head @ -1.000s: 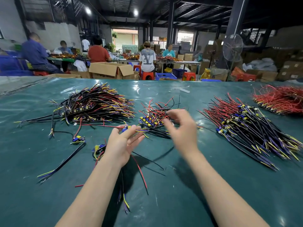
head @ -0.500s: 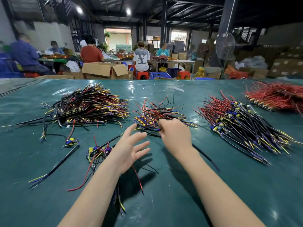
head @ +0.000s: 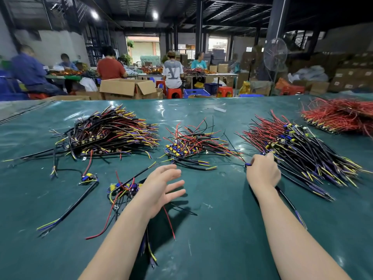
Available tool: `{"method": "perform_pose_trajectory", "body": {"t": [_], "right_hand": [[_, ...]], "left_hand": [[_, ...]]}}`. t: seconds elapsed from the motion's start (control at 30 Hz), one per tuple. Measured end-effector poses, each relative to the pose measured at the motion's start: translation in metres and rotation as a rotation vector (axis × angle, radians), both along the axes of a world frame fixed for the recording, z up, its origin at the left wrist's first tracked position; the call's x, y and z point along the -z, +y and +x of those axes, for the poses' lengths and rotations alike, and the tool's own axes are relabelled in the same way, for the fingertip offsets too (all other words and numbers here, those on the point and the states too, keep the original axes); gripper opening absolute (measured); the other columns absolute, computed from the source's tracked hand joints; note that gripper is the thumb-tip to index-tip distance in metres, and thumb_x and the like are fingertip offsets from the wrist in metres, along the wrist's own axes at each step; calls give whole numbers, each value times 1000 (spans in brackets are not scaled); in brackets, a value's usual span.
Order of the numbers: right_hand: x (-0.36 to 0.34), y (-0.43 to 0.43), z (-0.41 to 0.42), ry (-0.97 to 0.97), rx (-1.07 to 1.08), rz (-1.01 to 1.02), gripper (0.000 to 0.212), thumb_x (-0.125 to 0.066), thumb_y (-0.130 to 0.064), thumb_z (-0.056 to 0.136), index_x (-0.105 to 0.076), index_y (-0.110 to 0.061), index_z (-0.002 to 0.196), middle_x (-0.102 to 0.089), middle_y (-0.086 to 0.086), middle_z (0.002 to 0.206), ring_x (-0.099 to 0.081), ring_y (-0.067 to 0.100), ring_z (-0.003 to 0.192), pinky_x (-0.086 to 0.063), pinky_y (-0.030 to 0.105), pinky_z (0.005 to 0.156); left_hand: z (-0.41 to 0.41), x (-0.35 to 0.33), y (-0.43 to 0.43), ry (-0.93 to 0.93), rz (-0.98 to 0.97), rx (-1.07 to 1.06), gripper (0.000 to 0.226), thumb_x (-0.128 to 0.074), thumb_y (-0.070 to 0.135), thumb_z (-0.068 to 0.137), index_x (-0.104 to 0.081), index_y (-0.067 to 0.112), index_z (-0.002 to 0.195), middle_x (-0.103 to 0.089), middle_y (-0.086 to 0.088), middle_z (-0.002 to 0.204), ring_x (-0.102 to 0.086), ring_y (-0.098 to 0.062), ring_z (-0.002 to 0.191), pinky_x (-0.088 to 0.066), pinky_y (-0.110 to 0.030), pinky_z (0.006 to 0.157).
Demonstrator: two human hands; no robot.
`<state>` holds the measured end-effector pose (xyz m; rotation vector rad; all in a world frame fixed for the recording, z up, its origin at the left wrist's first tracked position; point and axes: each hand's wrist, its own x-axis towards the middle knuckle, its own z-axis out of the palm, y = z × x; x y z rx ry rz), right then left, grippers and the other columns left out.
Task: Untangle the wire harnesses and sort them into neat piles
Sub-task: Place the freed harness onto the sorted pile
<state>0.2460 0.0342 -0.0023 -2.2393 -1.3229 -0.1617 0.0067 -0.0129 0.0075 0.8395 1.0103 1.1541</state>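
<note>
Several piles of wire harnesses lie on a green table (head: 201, 249). A large black-sleeved pile (head: 109, 132) is at the left, a small mixed pile (head: 193, 146) in the middle, and a big red-and-black pile (head: 298, 144) at the right. My right hand (head: 262, 174) grips one harness at the near-left edge of the right pile; its black cable (head: 290, 207) trails back under my forearm. My left hand (head: 161, 188) hovers with fingers spread over a small loose tangle (head: 123, 188), holding nothing.
A pile of red wires (head: 343, 116) sits at the far right. A single harness (head: 86, 178) with a long black cable lies at the near left. Beyond the table's far edge are cardboard boxes (head: 127, 89), stools, a fan and several seated workers.
My right hand has carried a harness from the middle pile rightward to the edge of the right pile. My left hand let go of the wires, opened, and dropped back toward me.
</note>
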Motion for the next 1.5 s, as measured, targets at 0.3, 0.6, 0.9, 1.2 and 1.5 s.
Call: {"method": "perform_pose_trajectory", "body": {"t": [0.3, 0.6, 0.9, 1.2, 1.5], "right_hand": [[-1, 6, -6, 60, -2, -180, 27, -50, -15, 88, -58, -7, 112, -55, 15, 122, -55, 33, 111, -44, 35, 86], [10, 14, 6, 114, 112, -157, 39, -44, -21, 91, -45, -6, 128, -42, 13, 137, -33, 28, 128, -26, 42, 102], [8, 13, 7, 143, 84, -177, 42, -49, -26, 86, -45, -9, 125, -40, 13, 137, -32, 29, 128, -25, 44, 101], [-14, -9, -80, 263, -676, 125, 17, -56, -13, 84, -71, -7, 89, -68, 12, 95, -57, 22, 89, -37, 28, 74], [-4, -34, -126, 303, -1060, -143, 23, -59, -28, 87, -69, -9, 95, -68, 7, 93, -57, 17, 85, -43, 29, 80]], "left_hand": [[0, -2, -2, 43, -3, 1, 12, -56, 6, 89, -60, 14, 96, -60, -5, 100, -63, -24, 87, -57, -29, 56], [0, -7, -7, 63, -15, 15, 11, -54, 4, 89, -62, 12, 93, -61, -7, 99, -63, -23, 87, -57, -26, 52], [0, -13, -10, 67, 20, -26, 12, -54, 1, 89, -61, 10, 92, -61, -8, 95, -62, -19, 79, -57, -23, 53], [-45, -12, -1, 1379, 170, -361, 35, -54, 12, 78, -59, 27, 110, -60, -2, 119, -49, -28, 114, -38, -35, 95], [-40, -1, 0, 1245, 315, -352, 51, -65, 10, 73, -58, 26, 121, -62, 6, 116, -56, -15, 93, -40, -25, 84]]}}
